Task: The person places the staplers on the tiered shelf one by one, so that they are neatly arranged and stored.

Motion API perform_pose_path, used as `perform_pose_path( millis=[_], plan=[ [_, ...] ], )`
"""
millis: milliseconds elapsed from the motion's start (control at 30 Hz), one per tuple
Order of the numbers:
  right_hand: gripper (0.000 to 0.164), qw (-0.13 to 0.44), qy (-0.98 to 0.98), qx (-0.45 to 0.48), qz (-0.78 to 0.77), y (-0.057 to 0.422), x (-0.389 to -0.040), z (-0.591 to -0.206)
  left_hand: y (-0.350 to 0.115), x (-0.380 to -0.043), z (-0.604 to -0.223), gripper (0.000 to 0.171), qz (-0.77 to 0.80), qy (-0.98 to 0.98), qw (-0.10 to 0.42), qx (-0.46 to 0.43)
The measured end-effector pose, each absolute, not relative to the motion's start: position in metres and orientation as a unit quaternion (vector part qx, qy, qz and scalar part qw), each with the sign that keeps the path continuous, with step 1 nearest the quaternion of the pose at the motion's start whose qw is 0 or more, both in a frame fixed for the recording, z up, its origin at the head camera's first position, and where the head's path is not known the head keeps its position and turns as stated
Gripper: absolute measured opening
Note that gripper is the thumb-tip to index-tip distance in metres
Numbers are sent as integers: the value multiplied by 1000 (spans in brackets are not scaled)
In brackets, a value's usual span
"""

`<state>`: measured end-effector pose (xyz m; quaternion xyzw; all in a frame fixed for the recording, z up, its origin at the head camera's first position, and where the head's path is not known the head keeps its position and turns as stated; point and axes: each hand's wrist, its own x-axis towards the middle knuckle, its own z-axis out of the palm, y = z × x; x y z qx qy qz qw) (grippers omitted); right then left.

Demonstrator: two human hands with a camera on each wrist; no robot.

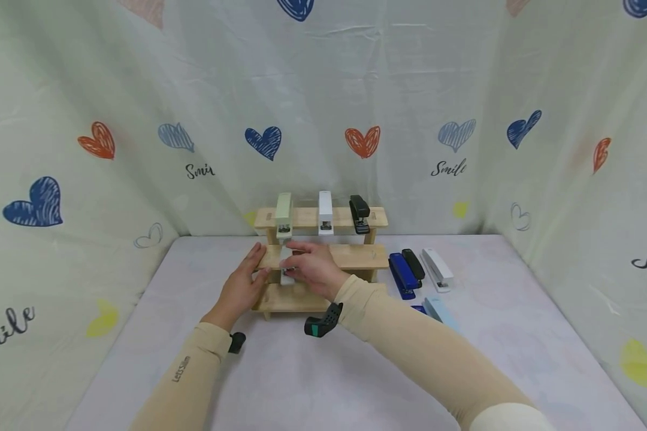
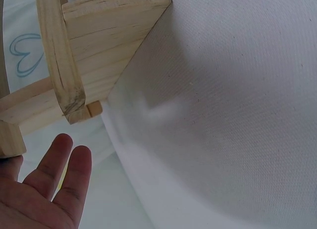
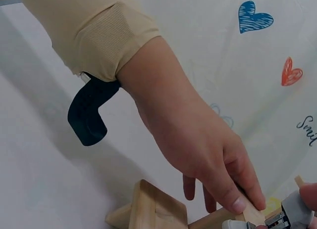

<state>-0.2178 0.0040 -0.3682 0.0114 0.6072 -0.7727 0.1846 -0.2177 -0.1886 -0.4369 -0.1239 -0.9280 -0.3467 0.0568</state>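
Observation:
A light grey-white stapler (image 1: pixel 286 278) is at the left end of the middle tier of a wooden shelf rack (image 1: pixel 350 256). My right hand (image 1: pixel 315 267) pinches this stapler from the right; in the right wrist view its fingertip shows beside the stapler's nose (image 3: pixel 292 211). My left hand (image 1: pixel 242 290) touches the rack's left end with its fingers extended. In the left wrist view, two fingers of the left hand (image 2: pixel 42 194) stretch out beside the wooden frame. Part of the held stapler is hidden by the right hand's fingers.
On the top tier stand a pale green stapler (image 1: pixel 284 214), a white stapler (image 1: pixel 325 211) and a black stapler (image 1: pixel 359 212). Right of the rack lie a blue stapler (image 1: pixel 403 272), a black one (image 1: pixel 413 263), a white one (image 1: pixel 437 268) and a light blue one (image 1: pixel 440 312), partly behind the right sleeve.

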Motion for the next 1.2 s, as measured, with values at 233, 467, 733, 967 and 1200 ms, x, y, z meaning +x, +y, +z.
perform_pose_path(
  millis=[233,467,733,967,1200],
  plan=[
    [53,178,606,10,-776,-2,-220,-373,-189,-218,-437,58,-345,-929,58,-124],
    [50,156,606,14,-780,-7,-220,-376,-189,-217,-437,58,-345,-928,61,-126],
    [46,139,610,21,-780,-9,-221,-378,-188,-218,-437,58,-341,-930,61,-122],
    [46,140,615,9,-776,-7,-222,-379,-188,-219,-437,59,-338,-933,48,-116],
    [53,153,632,-17,-760,3,-220,-377,-189,-218,-436,59,-336,-933,48,-118]
  ],
)
